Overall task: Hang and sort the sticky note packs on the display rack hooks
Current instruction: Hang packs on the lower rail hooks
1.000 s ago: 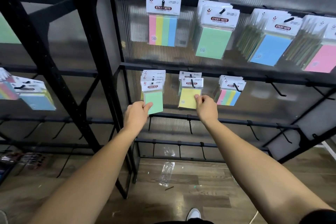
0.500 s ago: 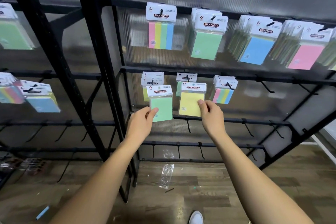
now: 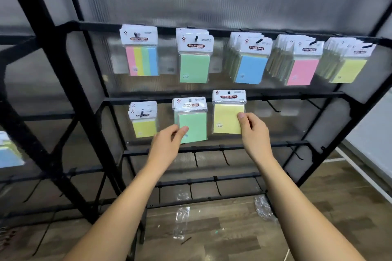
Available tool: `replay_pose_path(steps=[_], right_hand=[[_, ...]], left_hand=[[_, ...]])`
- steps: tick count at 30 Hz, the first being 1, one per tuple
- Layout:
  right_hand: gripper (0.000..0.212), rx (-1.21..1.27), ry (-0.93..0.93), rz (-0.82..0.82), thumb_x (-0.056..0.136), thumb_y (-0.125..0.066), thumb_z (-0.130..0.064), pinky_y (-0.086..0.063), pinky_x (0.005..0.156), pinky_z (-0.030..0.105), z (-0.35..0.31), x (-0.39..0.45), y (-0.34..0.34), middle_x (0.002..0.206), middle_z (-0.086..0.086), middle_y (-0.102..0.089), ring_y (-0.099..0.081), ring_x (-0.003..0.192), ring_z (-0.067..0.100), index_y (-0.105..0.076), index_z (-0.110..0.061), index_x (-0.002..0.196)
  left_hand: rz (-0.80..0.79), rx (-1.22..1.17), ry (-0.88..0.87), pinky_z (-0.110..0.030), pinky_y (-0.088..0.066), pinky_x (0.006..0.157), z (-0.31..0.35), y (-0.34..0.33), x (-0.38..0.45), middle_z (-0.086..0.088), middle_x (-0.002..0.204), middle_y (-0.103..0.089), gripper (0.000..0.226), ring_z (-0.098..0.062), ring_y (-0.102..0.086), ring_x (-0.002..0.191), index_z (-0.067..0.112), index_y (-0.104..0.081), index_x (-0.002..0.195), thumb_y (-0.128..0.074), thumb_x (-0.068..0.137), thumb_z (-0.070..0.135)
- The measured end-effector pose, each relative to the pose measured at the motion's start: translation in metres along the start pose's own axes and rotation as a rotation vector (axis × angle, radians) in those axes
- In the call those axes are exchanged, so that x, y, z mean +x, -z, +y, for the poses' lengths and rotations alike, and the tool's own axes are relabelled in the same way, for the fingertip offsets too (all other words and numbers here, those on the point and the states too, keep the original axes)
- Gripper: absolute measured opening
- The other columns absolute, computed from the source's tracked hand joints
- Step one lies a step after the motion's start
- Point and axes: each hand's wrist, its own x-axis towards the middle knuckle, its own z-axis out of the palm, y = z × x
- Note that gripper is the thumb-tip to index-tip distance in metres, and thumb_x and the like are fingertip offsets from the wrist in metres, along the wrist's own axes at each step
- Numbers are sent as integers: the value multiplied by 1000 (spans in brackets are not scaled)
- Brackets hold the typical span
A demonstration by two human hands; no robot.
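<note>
Left hand [image 3: 168, 145] pinches the lower left corner of a green sticky note pack in a clear sleeve with a white header card [image 3: 192, 121], thumb on the front face, fingers behind. The pack stands above and right of that hand, upright, long axis vertical, header uppermost, in front of the second rail of the black metal display rack [image 3: 63, 82]. Whether its header hole sits on a hook cannot be determined.

Right hand [image 3: 253, 131] pinches the right edge of a yellow sticky note pack with the same white header [image 3: 228, 113], thumb on the front. This pack lies up and left of the hand, upright, long axis vertical, header raised across the second rail; its round hole shows dark and no hook passes through it visibly.

Left of the green pack, one stack of yellow packs [image 3: 144, 121] hangs on a second-rail hook.

Top rail carries five hooked groups: striped multicolour pack [image 3: 141, 53], green [image 3: 194, 59], blue [image 3: 250, 61], pink [image 3: 301, 63], yellow [image 3: 347, 61]. All hang header up.

Bare black hooks [image 3: 273, 106] project from the second rail to the right and from the lower rails. Two crumpled clear wrappers [image 3: 182, 221] lie on the wooden floor [image 3: 318, 229]
</note>
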Motion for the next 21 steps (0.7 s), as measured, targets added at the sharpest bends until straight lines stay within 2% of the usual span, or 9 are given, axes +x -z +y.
replay_pose_path(steps=[2,5,8,12,14,17,21], right_hand=[[31,-4,-9,31,104,-45,-33,-33,55,15,11,7,22,68,-9,-53,-45,62,0,-58,-19,79],[31,-15,-24,75,104,-46,-34,-33,55,14,30,19,60,65,-10,-51,-45,60,0,-57,-22,77],[32,-19,-35,126,104,-47,-33,-33,57,18,52,34,102,65,-8,-48,-42,60,2,-59,-17,80],[32,-14,-52,180,104,-47,-34,-35,60,15,80,56,154,73,0,-58,-45,64,2,-63,-13,87],[33,-4,-52,193,104,-47,-34,-34,59,15,91,66,177,72,0,-57,-45,64,3,-64,-11,87],[30,16,-51,215,104,-47,-33,-35,59,14,105,82,209,71,-6,-56,-46,64,1,-64,-15,88],[29,3,-29,231,104,-46,-35,-39,64,18,123,106,247,82,-1,-66,-55,74,9,-67,-17,94]], left_hand=[[-25,-17,-32,-30,-24,53,15,-20,8,4,53,-34,46,-12,-31,52,14,-43,62,-54,98,41],[-79,-29,-76,-19,-25,49,43,-58,18,8,52,-34,43,-6,-31,47,19,-43,62,-53,99,39],[-116,-57,-94,-19,-26,48,71,-98,26,9,53,-34,43,-6,-31,48,18,-43,64,-53,98,41],[-133,-87,-129,-21,-26,49,109,-146,37,8,53,-34,43,-7,-32,49,22,-40,61,-53,99,38],[-149,-84,-150,-22,-25,50,126,-169,43,7,54,-34,43,-7,-31,50,20,-41,63,-52,99,40],[-153,-89,-171,-22,-25,51,150,-203,52,8,54,-33,44,-7,-31,50,18,-41,64,-52,100,41],[-128,-115,-204,-23,-24,50,179,-240,64,7,55,-32,45,-8,-29,51,15,-41,64,-53,99,42]])
